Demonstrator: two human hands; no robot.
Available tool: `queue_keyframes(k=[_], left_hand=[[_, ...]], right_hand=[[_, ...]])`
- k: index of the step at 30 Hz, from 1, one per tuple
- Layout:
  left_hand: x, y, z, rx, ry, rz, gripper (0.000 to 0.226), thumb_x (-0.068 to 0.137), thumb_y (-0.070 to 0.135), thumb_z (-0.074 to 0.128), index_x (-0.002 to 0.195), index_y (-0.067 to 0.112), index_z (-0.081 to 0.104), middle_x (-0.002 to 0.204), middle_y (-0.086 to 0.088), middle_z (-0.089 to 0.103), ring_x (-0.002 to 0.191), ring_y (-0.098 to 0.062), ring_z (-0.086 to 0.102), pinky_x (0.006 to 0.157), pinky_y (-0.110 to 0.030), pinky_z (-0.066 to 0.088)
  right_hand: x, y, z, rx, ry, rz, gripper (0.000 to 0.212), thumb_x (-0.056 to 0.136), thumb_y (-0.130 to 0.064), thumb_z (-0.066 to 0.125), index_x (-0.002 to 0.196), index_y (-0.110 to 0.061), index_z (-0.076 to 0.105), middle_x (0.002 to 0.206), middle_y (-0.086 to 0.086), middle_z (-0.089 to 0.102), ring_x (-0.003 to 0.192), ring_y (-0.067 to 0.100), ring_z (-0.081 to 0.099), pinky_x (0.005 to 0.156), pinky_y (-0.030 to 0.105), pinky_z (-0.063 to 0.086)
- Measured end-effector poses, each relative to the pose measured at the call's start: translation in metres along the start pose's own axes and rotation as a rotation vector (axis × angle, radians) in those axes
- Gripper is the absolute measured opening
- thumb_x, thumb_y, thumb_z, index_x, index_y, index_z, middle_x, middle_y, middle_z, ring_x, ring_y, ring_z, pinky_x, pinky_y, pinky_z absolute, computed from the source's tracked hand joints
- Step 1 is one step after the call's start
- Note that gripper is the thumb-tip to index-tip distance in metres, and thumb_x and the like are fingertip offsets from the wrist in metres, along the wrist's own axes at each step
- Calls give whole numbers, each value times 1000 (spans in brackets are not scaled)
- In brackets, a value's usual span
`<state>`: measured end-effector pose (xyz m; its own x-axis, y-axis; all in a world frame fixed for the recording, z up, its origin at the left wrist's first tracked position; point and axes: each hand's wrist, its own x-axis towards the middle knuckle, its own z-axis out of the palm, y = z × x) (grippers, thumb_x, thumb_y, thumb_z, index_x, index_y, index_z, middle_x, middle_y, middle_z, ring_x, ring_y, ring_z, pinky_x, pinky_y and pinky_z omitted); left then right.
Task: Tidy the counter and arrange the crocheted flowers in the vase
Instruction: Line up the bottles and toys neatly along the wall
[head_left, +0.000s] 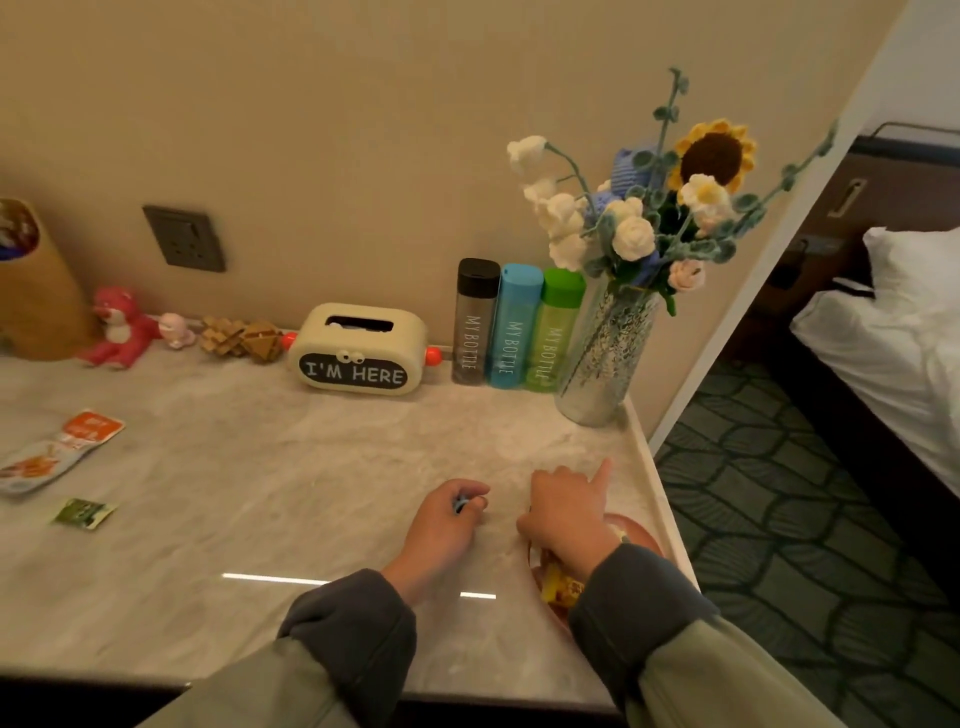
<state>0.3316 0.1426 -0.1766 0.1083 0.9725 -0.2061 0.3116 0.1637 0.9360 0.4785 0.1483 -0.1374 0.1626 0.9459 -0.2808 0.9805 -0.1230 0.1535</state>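
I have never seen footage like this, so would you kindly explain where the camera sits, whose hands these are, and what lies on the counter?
There is no machine here. A person wears one wide-angle camera on the head, looking forward and down, so the two sleeved arms at the bottom are the wearer's own.

The left hand is curled round a small blue thing, too hidden to identify. The right hand is over a pink plate that holds yellow packets. Its index finger is stretched out, and I cannot tell whether it holds anything.

On the marble counter stand a glass vase holding crocheted flowers, three bottles, a tissue box, a pink plush toy and wooden puzzles. A snack packet and a small green packet lie at the left.
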Motion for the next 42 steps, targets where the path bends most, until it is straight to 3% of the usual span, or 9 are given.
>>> queue_keyframes(k=[5, 11, 15, 18, 21, 29, 36, 39, 42], left_hand=[[0, 2, -2, -88, 24, -33, 18, 95, 9, 52, 99, 21, 64, 96, 0, 63, 80, -12, 61, 62, -21, 50], [2, 9, -9, -118, 44, -107, 28, 98, 6, 41, 107, 16, 65, 101, -1, 56, 70, -9, 57, 68, -34, 58], [-1, 22, -23, -179, 54, -177, 31, 98, 7, 35, 101, 15, 65, 101, -8, 56, 76, -15, 58, 51, -20, 50], [-4, 35, -39, -226, 53, -240, 26, 101, 28, 39, 97, 19, 63, 94, -5, 61, 73, -15, 59, 57, -23, 47], [-7, 40, -58, -260, 50, -174, 34, 97, 48, 42, 94, 25, 67, 89, -1, 68, 76, -14, 62, 60, -24, 48], [-9, 50, -116, -407, 64, -147, 23, 86, 42, 66, 92, 22, 75, 84, 7, 71, 78, -15, 59, 56, -21, 50], [16, 50, -174, -352, 73, -31, 15, 87, 39, 65, 94, 28, 72, 82, 10, 70, 74, -10, 59, 58, -19, 49], [34, 49, -200, -283, 70, 19, 14, 90, 36, 62, 99, 29, 70, 91, 5, 67, 73, -9, 55, 57, -17, 47], [59, 54, -228, -215, 43, 68, 15, 91, 34, 62, 99, 27, 71, 90, 4, 65, 67, -8, 51, 52, -17, 42]], right_hand=[[3, 0, -5, -7, 66, -80, 21, 82, -37, 56, 98, -25, 62, 99, 0, 63, 104, 23, 59, 113, 62, -2], [6, -6, -6, 96, 224, -176, 21, 81, -41, 47, 77, -24, 60, 72, -6, 64, 83, 17, 63, 119, 50, -3], [4, -19, -5, 381, 318, -269, 30, 84, -44, 49, 106, -32, 64, 93, -8, 72, 93, 10, 64, 120, 42, 17], [-2, -34, -12, 703, 373, -347, 45, 80, -50, 61, 123, -40, 52, 114, -15, 69, 106, 4, 61, 95, 26, 47], [-10, -50, -24, 847, 438, -431, 54, 78, -46, 68, 126, -46, 43, 116, -23, 67, 107, 0, 62, 86, 20, 48], [-7, -94, -55, 1074, 328, -532, 91, 83, -34, 70, 140, -67, 7, 115, -36, 62, 116, -13, 51, 90, 5, 32], [15, -150, -96, 1387, 216, -367, 37, 93, -25, 61, 129, -30, 55, 116, -12, 61, 104, 5, 60, 81, 24, 55], [26, -171, -109, 1397, 171, -386, 17, 92, -22, 62, 99, -38, 66, 100, -12, 68, 92, 7, 65, 73, 26, 58], [44, -191, -122, 1434, 181, -365, 17, 90, -19, 66, 100, -31, 71, 97, -11, 71, 90, 7, 67, 71, 25, 59]])
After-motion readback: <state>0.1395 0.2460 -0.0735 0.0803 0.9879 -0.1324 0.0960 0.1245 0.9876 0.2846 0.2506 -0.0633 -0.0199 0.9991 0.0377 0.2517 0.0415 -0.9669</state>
